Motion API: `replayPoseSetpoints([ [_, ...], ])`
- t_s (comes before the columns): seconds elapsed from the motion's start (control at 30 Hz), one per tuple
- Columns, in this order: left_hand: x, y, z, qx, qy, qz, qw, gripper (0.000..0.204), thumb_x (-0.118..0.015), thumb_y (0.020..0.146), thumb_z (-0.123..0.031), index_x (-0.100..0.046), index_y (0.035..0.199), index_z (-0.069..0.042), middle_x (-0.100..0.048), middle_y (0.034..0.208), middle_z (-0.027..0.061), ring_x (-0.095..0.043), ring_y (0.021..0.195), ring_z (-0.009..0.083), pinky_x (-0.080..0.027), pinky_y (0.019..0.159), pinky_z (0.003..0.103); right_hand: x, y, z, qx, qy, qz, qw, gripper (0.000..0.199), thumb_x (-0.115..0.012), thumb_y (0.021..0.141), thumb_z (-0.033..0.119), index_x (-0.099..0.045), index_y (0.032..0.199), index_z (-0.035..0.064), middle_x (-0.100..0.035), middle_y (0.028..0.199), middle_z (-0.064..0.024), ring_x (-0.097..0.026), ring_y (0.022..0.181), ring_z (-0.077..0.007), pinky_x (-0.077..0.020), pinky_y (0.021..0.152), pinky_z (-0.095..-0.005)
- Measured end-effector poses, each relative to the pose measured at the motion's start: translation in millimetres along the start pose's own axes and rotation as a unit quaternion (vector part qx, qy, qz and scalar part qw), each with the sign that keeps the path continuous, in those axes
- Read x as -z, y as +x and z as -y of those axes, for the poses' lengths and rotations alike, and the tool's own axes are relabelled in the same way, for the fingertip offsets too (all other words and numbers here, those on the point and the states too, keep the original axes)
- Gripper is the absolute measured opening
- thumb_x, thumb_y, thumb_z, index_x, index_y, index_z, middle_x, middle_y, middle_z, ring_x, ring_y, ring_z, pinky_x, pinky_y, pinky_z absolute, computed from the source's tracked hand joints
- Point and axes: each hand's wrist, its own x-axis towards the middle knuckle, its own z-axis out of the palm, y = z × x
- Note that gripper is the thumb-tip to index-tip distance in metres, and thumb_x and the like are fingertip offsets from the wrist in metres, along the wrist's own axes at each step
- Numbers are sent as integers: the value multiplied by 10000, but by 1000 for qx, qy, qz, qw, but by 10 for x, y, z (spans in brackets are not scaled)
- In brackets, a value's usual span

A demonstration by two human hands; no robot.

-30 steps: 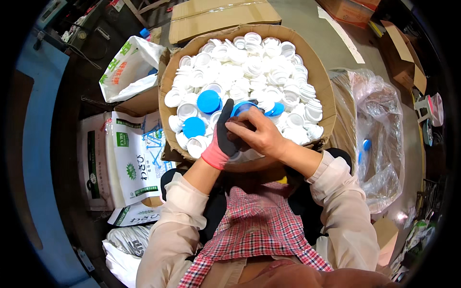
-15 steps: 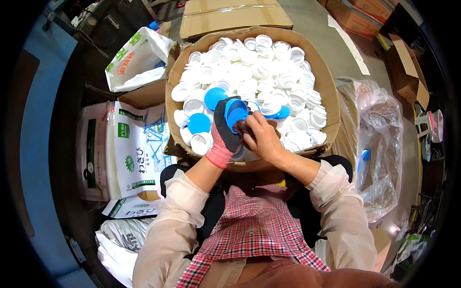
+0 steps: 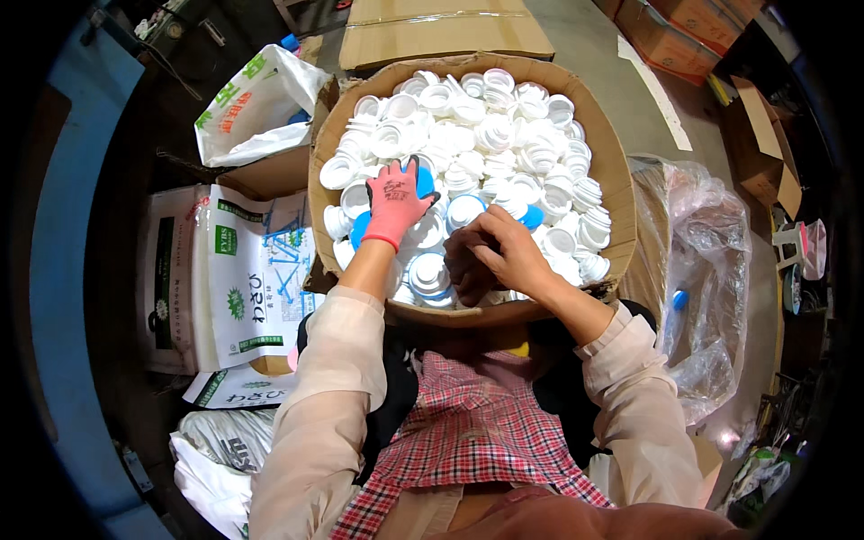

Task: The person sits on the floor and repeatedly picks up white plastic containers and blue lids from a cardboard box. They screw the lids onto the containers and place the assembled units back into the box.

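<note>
The gloved left hand lies spread on a blue cap, the bare right hand pinches a white cap just beside; better lift them slowly.

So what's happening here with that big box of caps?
A person is bent over a large cardboard box heaped with white plastic caps, with a few blue caps mixed in. The left hand, in a red glove, rests on the pile with its fingers on a blue cap. The bare right hand is curled near the front of the box; what it holds, if anything, is hidden. Printed bags lie to the left, and a clear plastic bag to the right.
</note>
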Motion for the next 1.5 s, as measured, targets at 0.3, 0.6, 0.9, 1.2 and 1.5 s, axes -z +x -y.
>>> replayPoseSetpoints([
  [0.3, 264, -129, -169, -26, -791, 79, 606, 557, -504, 968, -475, -554, 1286, -20, -616, 1240, 125, -604, 1118, 212, -495, 950, 377, 170, -24, 87, 89, -10, -162, 983, 307, -646, 781, -25, -640, 1073, 70, -518, 921, -122, -579, 837, -300, -488, 730, -363],
  [0.6, 667, -884, -896, -186, -594, -45, 781, 270, -626, 925, -137, -534, 1150, -19, -633, 1029, 121, -628, 949, 209, -507, 837, 332, 206, -23, 207, 172, -150, -228, 947, 363, -671, 749, -45, -654, 1094, 67, -522, 887, -109, -594, 758, -258, -501, 648, -344],
  [0.9, 750, -823, -838, -176, -639, -75, 745, 821, -794, 758, -291, -378, 1413, -24, -465, 1336, 154, -499, 1185, 263, -424, 983, 365, 16, -101, 17, -46, 134, -162, 977, 395, -695, 752, 28, -572, 1126, 1, -634, 986, -169, -630, 964, -286, -490, 830, -346],
  [1.2, 949, -909, -768, -204, -354, -278, 869, 1068, -871, 586, -485, -360, 1396, -11, -417, 1331, 189, -398, 1184, 394, -323, 1022, 529, -101, -99, -36, -168, 531, -5, 831, 308, -672, 888, 65, -607, 1187, 42, -664, 1115, -38, -631, 974, -143, -519, 831, -288],
  [1.5, 859, -881, -330, -164, -345, -257, 888, 1122, -912, 527, -375, -337, 1428, -33, -406, 1387, 174, -386, 1236, 387, -330, 1051, 505, 74, 0, -120, -224, 587, 72, 774, 291, -659, 879, 19, -608, 1165, 25, -667, 1081, -56, -632, 947, -130, -520, 832, -269],
])
